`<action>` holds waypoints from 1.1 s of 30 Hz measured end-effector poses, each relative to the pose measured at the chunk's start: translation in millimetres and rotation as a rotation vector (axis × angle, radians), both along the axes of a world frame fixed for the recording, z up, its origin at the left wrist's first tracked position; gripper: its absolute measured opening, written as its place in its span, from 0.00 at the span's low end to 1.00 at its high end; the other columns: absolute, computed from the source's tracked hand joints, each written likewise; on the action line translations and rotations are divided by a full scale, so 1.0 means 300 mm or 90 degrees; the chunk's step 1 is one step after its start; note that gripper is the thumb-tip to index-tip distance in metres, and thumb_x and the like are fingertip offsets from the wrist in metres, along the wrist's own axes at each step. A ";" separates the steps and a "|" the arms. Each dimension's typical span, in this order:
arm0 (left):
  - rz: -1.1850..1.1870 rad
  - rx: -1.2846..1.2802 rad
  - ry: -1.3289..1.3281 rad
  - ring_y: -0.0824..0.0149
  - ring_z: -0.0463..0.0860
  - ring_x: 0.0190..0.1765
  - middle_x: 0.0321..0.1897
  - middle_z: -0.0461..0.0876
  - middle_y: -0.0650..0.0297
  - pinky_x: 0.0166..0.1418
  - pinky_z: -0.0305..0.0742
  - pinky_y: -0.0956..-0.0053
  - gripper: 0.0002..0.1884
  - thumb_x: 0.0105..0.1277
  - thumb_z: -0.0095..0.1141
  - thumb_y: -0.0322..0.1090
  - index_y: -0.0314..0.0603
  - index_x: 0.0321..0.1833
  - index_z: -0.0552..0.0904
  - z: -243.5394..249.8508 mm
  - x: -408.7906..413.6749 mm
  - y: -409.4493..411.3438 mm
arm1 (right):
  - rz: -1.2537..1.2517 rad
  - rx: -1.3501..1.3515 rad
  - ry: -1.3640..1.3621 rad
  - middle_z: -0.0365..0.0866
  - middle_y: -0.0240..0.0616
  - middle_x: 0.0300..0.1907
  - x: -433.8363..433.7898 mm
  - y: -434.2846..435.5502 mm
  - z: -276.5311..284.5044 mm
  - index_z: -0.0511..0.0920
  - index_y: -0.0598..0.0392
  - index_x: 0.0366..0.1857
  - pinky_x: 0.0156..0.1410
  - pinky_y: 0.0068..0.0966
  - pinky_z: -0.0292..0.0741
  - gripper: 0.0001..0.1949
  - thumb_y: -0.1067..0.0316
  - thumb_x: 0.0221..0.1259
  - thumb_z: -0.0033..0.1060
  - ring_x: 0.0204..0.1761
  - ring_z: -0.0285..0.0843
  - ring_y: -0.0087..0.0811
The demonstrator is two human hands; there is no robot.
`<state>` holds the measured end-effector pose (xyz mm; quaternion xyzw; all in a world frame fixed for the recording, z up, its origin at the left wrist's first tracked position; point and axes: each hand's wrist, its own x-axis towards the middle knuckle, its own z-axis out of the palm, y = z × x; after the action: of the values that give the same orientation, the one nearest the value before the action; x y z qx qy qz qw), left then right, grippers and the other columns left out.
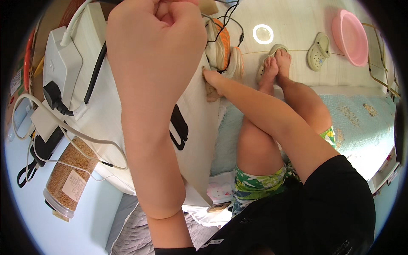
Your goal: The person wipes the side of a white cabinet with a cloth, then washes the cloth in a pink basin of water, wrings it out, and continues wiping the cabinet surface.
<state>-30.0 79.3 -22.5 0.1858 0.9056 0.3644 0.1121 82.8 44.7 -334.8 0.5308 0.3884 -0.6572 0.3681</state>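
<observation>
My left hand is raised close to the camera above a white tabletop. Its fingers curl inward at the picture's top edge, and the far side of the fist is hidden. Lower down, my right hand reaches to the table's edge. Under its fingers is a wrinkled tan thing, too small to make out; the grip is unclear. Beyond that hand stand white-and-orange sneakers, with thin black cables over them. A black strap-like loop lies on the tabletop beside my left forearm.
At the left are a white plugged device, a black plug, white cables and a clear jar of grain. The floor holds a beige clog, a white ring and a pink basin. A light-blue quilt lies right.
</observation>
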 end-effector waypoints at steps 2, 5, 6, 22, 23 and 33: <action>-0.017 0.052 -0.002 0.85 0.69 0.22 0.20 0.76 0.77 0.27 0.62 0.86 0.08 0.63 0.55 0.27 0.39 0.38 0.88 -0.004 -0.008 0.015 | 0.026 0.009 0.076 0.70 0.57 0.69 -0.108 0.043 -0.048 0.71 0.64 0.66 0.72 0.46 0.66 0.33 0.42 0.72 0.43 0.70 0.68 0.50; -0.032 0.165 0.000 0.83 0.67 0.21 0.17 0.73 0.74 0.25 0.59 0.83 0.07 0.65 0.52 0.23 0.37 0.33 0.84 0.039 0.008 0.023 | 0.105 0.140 0.259 0.82 0.54 0.48 -0.284 0.150 0.180 0.76 0.63 0.60 0.54 0.46 0.78 0.31 0.43 0.70 0.44 0.48 0.81 0.50; -0.030 0.172 0.013 0.83 0.67 0.21 0.17 0.73 0.74 0.25 0.58 0.83 0.07 0.65 0.52 0.23 0.37 0.33 0.84 0.041 0.013 0.023 | 0.113 0.226 0.336 0.86 0.52 0.40 -0.334 0.190 0.260 0.77 0.61 0.59 0.48 0.46 0.82 0.30 0.43 0.69 0.45 0.39 0.86 0.50; 0.032 0.051 0.082 0.77 0.65 0.22 0.16 0.68 0.67 0.26 0.61 0.75 0.10 0.64 0.50 0.23 0.33 0.23 0.74 -0.012 0.010 0.027 | 0.181 0.015 0.074 0.84 0.55 0.47 0.089 -0.011 -0.234 0.78 0.64 0.54 0.45 0.45 0.80 0.25 0.51 0.74 0.38 0.42 0.85 0.52; -0.014 0.075 0.072 0.76 0.65 0.22 0.15 0.67 0.66 0.26 0.60 0.74 0.11 0.65 0.48 0.24 0.33 0.22 0.72 -0.007 0.011 0.035 | 0.163 0.049 0.078 0.84 0.55 0.47 0.042 0.028 -0.253 0.78 0.64 0.53 0.46 0.45 0.79 0.25 0.51 0.73 0.39 0.44 0.84 0.52; -0.028 0.068 -0.096 0.84 0.63 0.21 0.16 0.65 0.78 0.27 0.60 0.85 0.10 0.66 0.50 0.29 0.42 0.26 0.79 -0.025 -0.019 0.038 | 0.085 0.333 0.319 0.83 0.55 0.52 -0.323 0.209 -0.337 0.81 0.63 0.52 0.65 0.39 0.73 0.26 0.48 0.72 0.42 0.60 0.79 0.51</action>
<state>-35.8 90.7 -30.2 0.1832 0.8697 0.4223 0.1780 -14.0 107.2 -436.0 0.4030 0.6553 -0.6197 0.1551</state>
